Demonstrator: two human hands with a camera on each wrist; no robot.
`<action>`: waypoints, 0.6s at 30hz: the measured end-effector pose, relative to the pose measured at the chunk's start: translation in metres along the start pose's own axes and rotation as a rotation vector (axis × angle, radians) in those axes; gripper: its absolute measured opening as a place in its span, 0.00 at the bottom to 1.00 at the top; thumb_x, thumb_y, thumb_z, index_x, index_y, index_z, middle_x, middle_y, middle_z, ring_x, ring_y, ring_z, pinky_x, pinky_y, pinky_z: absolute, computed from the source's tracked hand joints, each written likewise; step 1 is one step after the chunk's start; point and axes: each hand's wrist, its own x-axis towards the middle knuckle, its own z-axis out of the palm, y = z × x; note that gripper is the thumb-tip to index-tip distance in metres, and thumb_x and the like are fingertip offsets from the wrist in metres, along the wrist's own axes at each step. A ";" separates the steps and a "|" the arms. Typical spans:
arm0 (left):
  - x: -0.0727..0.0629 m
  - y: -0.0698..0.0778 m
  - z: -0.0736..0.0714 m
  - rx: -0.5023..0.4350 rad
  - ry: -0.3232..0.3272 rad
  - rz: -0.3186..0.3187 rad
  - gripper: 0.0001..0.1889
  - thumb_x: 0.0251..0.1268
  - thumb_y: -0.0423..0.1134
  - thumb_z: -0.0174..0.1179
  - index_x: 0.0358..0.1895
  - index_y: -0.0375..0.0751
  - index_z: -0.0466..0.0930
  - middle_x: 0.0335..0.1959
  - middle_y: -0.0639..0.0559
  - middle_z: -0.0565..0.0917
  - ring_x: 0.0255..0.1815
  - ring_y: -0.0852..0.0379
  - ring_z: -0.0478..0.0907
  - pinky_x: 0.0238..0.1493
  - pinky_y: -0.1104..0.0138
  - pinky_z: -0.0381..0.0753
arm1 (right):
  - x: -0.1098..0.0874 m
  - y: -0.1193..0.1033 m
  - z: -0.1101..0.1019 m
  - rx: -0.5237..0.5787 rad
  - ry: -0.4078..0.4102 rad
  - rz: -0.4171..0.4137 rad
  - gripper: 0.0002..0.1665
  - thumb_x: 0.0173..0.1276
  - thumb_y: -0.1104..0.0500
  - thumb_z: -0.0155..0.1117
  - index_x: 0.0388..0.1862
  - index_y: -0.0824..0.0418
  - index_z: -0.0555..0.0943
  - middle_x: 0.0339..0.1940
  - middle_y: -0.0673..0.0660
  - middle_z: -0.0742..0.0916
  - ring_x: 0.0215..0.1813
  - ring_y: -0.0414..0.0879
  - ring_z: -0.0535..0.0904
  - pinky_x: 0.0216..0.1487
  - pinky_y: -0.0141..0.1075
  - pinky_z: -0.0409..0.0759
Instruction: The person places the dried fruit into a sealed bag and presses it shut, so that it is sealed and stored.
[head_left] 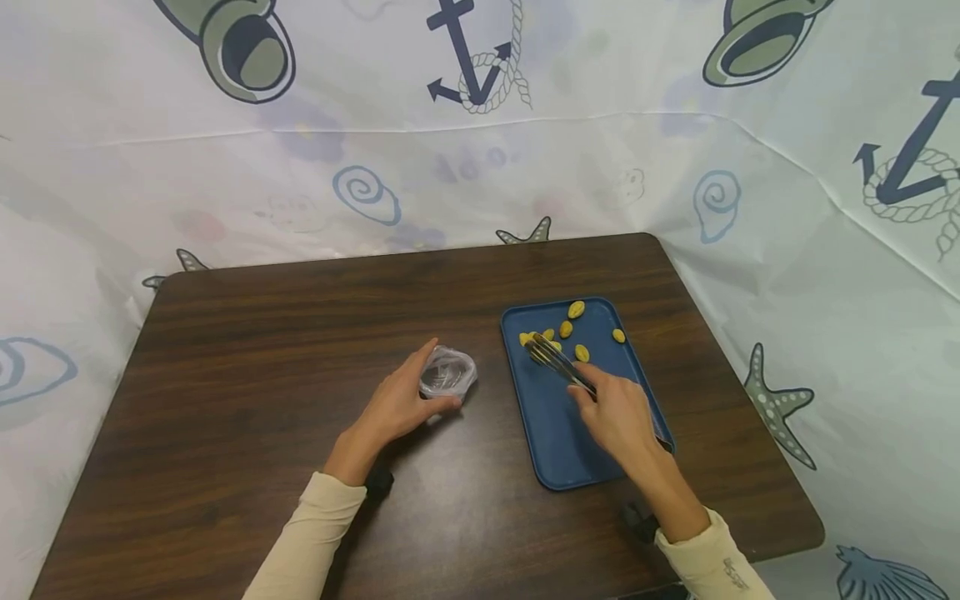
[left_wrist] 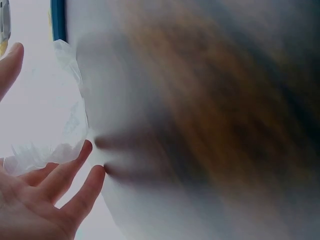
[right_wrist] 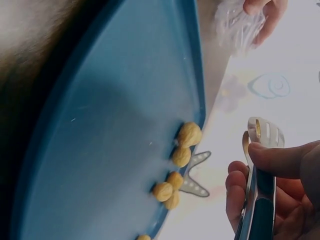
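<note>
1. The left hand (head_left: 401,400) was placed around a clear plastic bag (head_left: 447,372), which was held between the thumb and the curved fingers.
2. The bag was set near the middle of the brown table (head_left: 247,375), to the left of a blue tray (head_left: 547,442).
3. By the right hand (head_left: 618,412), a pair of metal tongs (head_left: 555,362) was gripped, the thumb being laid along the handle.
4. The slotted end of the tongs was directed toward the far left part of the tray; whether a piece was pinched there could not be told.
5. Small yellow pieces (head_left: 576,309) were scattered over the far part of the tray, some being touched by their neighbours.
6. Both forearms were covered by pale sleeves (head_left: 307,533).
7. The table was backed by a white cloth (head_left: 450,183), on which anchors, shells and starfish were printed.
</note>
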 end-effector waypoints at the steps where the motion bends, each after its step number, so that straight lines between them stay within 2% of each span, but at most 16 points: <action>1: 0.000 0.000 0.000 -0.001 0.000 0.000 0.57 0.58 0.65 0.72 0.85 0.54 0.48 0.81 0.42 0.64 0.72 0.33 0.73 0.67 0.38 0.73 | 0.001 -0.002 0.000 0.002 -0.001 -0.003 0.23 0.70 0.56 0.71 0.62 0.60 0.85 0.24 0.55 0.85 0.17 0.42 0.64 0.21 0.35 0.61; 5: 0.000 0.000 0.000 -0.004 0.003 0.000 0.57 0.58 0.64 0.72 0.85 0.53 0.48 0.81 0.42 0.64 0.71 0.34 0.74 0.67 0.38 0.73 | 0.005 -0.010 0.001 0.014 -0.023 -0.013 0.23 0.71 0.57 0.71 0.63 0.59 0.84 0.25 0.56 0.87 0.17 0.42 0.66 0.20 0.36 0.62; 11: 0.000 0.001 0.001 -0.002 0.003 0.000 0.57 0.58 0.65 0.72 0.85 0.53 0.48 0.81 0.43 0.65 0.70 0.35 0.75 0.67 0.38 0.73 | 0.006 -0.018 0.008 0.015 -0.041 -0.032 0.22 0.70 0.56 0.71 0.62 0.57 0.85 0.39 0.59 0.92 0.21 0.43 0.71 0.24 0.38 0.70; 14: 0.001 0.001 0.001 -0.001 0.003 -0.004 0.57 0.58 0.65 0.72 0.85 0.53 0.49 0.81 0.43 0.64 0.71 0.35 0.74 0.66 0.39 0.73 | 0.007 -0.022 0.013 0.016 -0.039 -0.058 0.21 0.70 0.56 0.72 0.60 0.56 0.86 0.39 0.57 0.92 0.21 0.42 0.72 0.25 0.39 0.72; 18: 0.002 0.001 0.002 -0.001 0.002 -0.005 0.57 0.58 0.64 0.72 0.85 0.54 0.49 0.81 0.43 0.65 0.71 0.35 0.74 0.66 0.39 0.73 | 0.007 -0.029 0.017 0.018 -0.041 -0.073 0.20 0.70 0.57 0.72 0.60 0.55 0.86 0.34 0.54 0.91 0.19 0.41 0.70 0.23 0.37 0.69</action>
